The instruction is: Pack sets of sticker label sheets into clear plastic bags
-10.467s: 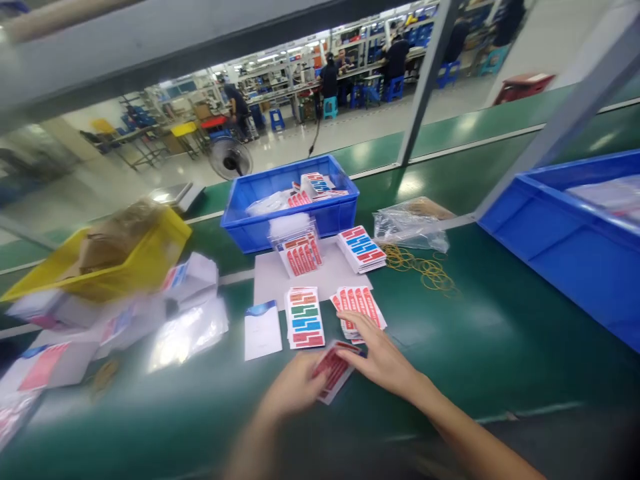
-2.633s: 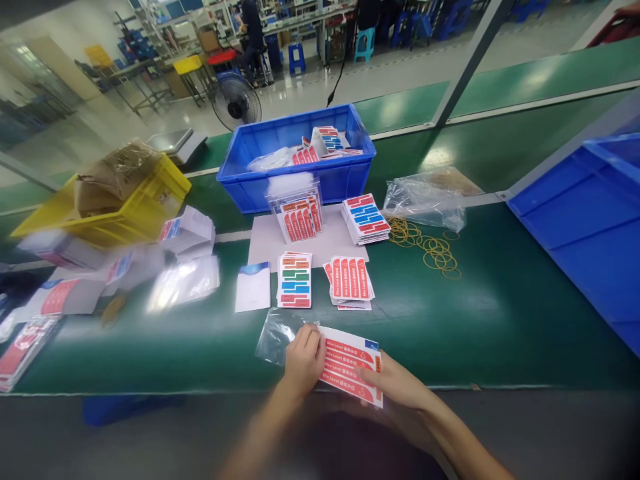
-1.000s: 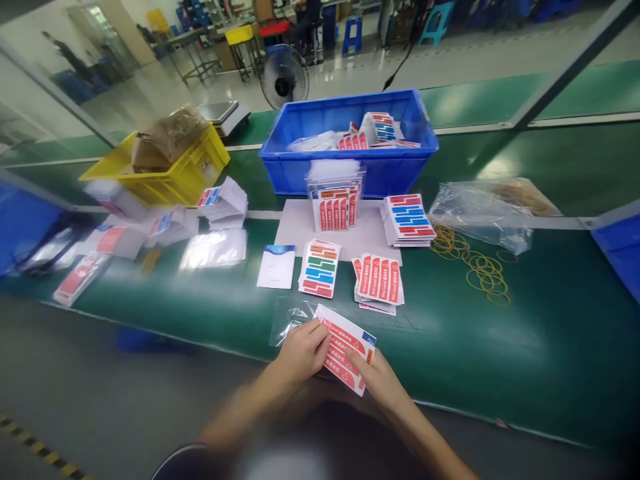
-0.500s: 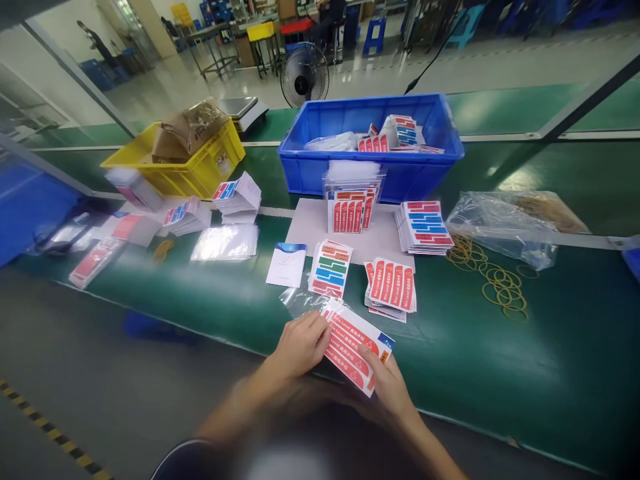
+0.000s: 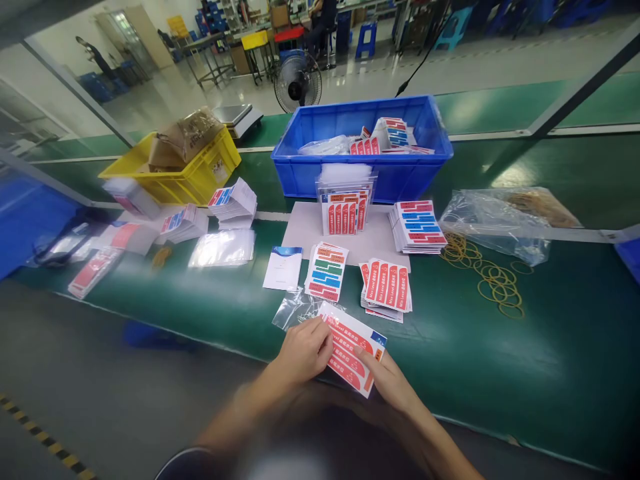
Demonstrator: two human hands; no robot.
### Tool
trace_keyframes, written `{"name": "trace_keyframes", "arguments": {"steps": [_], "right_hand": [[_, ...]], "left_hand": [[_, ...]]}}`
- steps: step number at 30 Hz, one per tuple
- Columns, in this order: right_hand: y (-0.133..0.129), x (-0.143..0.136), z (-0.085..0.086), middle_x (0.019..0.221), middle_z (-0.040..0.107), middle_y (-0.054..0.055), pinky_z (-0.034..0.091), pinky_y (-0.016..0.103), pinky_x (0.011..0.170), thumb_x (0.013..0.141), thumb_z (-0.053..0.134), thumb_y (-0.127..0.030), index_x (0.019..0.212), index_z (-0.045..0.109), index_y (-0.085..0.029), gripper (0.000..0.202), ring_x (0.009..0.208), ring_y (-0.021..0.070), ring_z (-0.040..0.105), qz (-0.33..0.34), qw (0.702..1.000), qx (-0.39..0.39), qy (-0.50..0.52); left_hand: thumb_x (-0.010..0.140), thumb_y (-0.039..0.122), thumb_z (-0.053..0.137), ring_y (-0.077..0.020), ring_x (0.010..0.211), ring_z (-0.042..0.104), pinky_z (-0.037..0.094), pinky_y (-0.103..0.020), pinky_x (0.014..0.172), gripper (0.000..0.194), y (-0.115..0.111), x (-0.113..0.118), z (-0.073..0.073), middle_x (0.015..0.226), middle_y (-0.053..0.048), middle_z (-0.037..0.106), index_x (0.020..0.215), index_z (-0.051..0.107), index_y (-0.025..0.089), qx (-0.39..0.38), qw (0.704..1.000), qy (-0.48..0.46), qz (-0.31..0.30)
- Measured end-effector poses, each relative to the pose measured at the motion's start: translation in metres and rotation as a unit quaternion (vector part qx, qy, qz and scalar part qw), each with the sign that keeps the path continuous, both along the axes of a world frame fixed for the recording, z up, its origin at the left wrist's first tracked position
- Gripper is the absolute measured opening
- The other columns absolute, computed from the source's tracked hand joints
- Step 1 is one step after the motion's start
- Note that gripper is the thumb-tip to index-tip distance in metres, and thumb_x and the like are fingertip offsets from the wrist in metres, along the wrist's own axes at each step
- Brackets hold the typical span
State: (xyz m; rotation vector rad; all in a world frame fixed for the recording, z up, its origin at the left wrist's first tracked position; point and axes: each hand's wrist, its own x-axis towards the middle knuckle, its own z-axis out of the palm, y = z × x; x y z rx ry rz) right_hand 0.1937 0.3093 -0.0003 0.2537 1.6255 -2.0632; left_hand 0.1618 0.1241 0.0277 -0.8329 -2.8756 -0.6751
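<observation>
Red-and-white label sheets [image 5: 347,360], with a blue corner and an orange strip at their right end, are between my hands just over the table's front edge. My right hand [image 5: 393,380] grips the right end, thumb on top. At the left end, my left hand [image 5: 305,347] is closed on the sheets; its fingertips are partly hidden. Beyond it lies a clear plastic bag [image 5: 290,311], and whether my left hand also pinches it cannot be seen. A blue-topped white booklet [image 5: 283,268], a multicoloured label stack [image 5: 327,272] and a red label stack [image 5: 387,285] lie just past my hands.
Bagged label sets [image 5: 345,207] lean against a blue crate [image 5: 363,170]. More labels [image 5: 419,227] and loose rubber bands [image 5: 500,283] lie to the right. Leftward are clear bags [image 5: 223,248], folded leaflets [image 5: 234,203] and a yellow crate [image 5: 200,177]. A fan [image 5: 297,81] stands behind.
The view has shifted slightly. Both hands keep their hold on the label sheets, which have barely moved between them. The clear bag shows a little more beyond my left hand.
</observation>
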Motion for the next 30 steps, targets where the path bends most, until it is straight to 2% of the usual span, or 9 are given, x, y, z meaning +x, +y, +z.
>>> {"name": "trace_keyframes", "arguments": {"steps": [5,7,11,13,20,23,27,28,30], "right_hand": [[-0.008,-0.002,-0.002,0.103,0.067,0.009,0.043,0.043,0.095,0.088,0.048,-0.057,0.107,0.063,-0.016,0.047,0.097,0.0270,0.059,-0.009,0.993,0.050,0.103],[-0.007,-0.001,-0.002,0.102,0.065,0.008,0.044,0.040,0.091,0.091,0.046,-0.052,0.112,0.059,-0.018,0.042,0.091,0.0230,0.058,-0.017,0.990,0.059,0.127],[0.003,-0.002,0.003,0.101,0.057,0.004,0.046,0.028,0.062,0.088,0.053,-0.050,0.126,0.041,-0.024,0.047,0.068,0.0132,0.054,0.012,0.987,-0.077,0.138],[0.004,-0.003,0.005,0.098,0.055,0.002,0.043,0.024,0.059,0.087,0.058,-0.046,0.124,0.040,-0.025,0.046,0.067,0.0112,0.052,0.011,0.983,-0.107,0.146],[0.002,-0.006,0.009,0.080,0.050,-0.003,0.041,0.023,0.069,0.086,0.062,-0.035,0.087,0.049,-0.020,0.020,0.074,0.0116,0.049,-0.043,0.988,-0.028,0.146],[0.013,-0.007,0.018,0.075,0.048,-0.004,0.039,0.023,0.066,0.088,0.058,-0.032,0.080,0.050,-0.019,0.018,0.070,0.0116,0.046,-0.005,0.984,0.023,0.177],[0.026,-0.007,0.041,0.074,0.053,-0.002,0.039,0.023,0.066,0.090,0.051,-0.022,0.079,0.054,-0.018,0.012,0.069,0.0118,0.047,0.065,0.963,0.091,0.247],[0.028,-0.007,0.047,0.075,0.055,-0.002,0.039,0.023,0.066,0.089,0.050,-0.020,0.080,0.056,-0.018,0.011,0.069,0.0119,0.048,0.074,0.957,0.101,0.263],[0.030,-0.007,0.057,0.078,0.057,-0.001,0.040,0.023,0.069,0.090,0.049,-0.019,0.083,0.058,-0.019,0.012,0.071,0.0123,0.051,0.075,0.949,0.112,0.286]], "left_hand": [[0.086,0.013,0.043,-0.0132,0.064,0.050,0.040,-0.026,0.059,0.016,0.014,0.002,0.002,0.068,-0.001,0.054,0.072,0.047,0.020,0.059,0.992,0.013,-0.112],[0.085,0.012,0.043,-0.0129,0.063,0.049,0.039,-0.025,0.058,0.015,0.016,0.002,0.004,0.067,-0.001,0.054,0.072,0.047,0.019,0.093,0.989,0.009,-0.117],[0.084,0.009,0.046,-0.0114,0.058,0.046,0.037,-0.024,0.055,0.017,0.014,-0.001,0.011,0.063,0.000,0.051,0.070,0.045,0.019,0.137,0.987,-0.013,-0.077],[0.083,0.008,0.047,-0.0111,0.057,0.046,0.036,-0.023,0.054,0.018,0.017,0.000,0.015,0.062,0.000,0.051,0.070,0.044,0.019,0.152,0.985,-0.013,-0.083],[0.081,0.006,0.048,-0.0117,0.056,0.043,0.034,-0.024,0.053,0.017,0.034,0.013,0.029,0.059,0.001,0.048,0.071,0.044,0.019,0.214,0.968,0.008,-0.131],[0.081,0.011,0.053,-0.0167,0.077,0.053,0.044,-0.030,0.070,0.011,0.026,0.004,0.035,0.080,-0.005,0.059,0.090,0.052,0.017,0.250,0.963,0.002,-0.102],[0.077,0.025,0.067,-0.0285,0.120,0.043,0.036,-0.047,0.101,0.062,0.012,-0.018,0.043,0.128,-0.018,0.050,0.131,0.039,0.015,0.230,0.965,-0.064,-0.109],[0.077,0.025,0.068,-0.0277,0.119,0.046,0.037,-0.045,0.100,0.061,0.011,-0.023,0.045,0.126,-0.016,0.052,0.130,0.042,0.016,0.224,0.960,-0.099,-0.136],[0.080,0.022,0.066,-0.0216,0.100,0.056,0.045,-0.037,0.088,0.033,0.010,-0.028,0.047,0.104,-0.009,0.064,0.112,0.057,0.019,0.237,0.941,-0.166,-0.176]]}}
